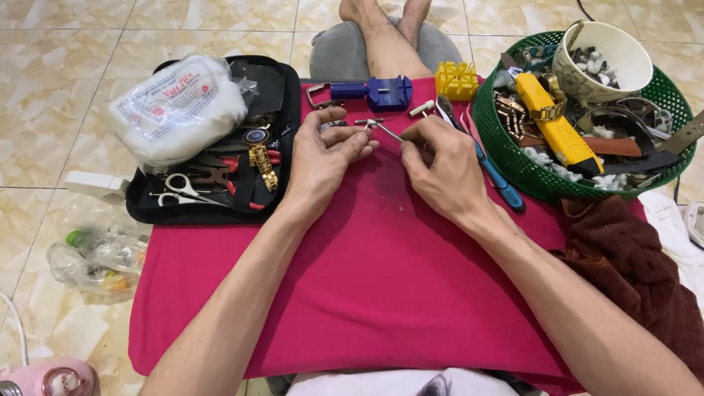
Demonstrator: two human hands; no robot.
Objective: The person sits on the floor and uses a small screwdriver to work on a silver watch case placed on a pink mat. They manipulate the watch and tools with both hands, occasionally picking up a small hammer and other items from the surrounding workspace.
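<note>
Over the magenta cloth-covered work surface (352, 279), left hand (323, 158) pinches a small dark metal watch part (331, 126) while right hand (440, 169) grips a thin silver pin tool (387, 130); probing seems underway, demanding steady alignment.

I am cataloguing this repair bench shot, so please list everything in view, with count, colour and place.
cloth: one, magenta, covering the work surface at centre.
tool case: one, black, open, at left; holds scissors and a gold watch band.
bag of cotton: one, white, lying on the case.
link remover: one, blue, top centre.
block: one, yellow, beside it.
basket: one, green, at right, full of watch parts.
cup: one, white, patterned, in the basket.
knife: one, yellow, in the basket.
towel: one, brown, lower right.
thin metal tool: one, between the hands.
left hand: pinching a small part.
right hand: gripping the thin tool.
</note>
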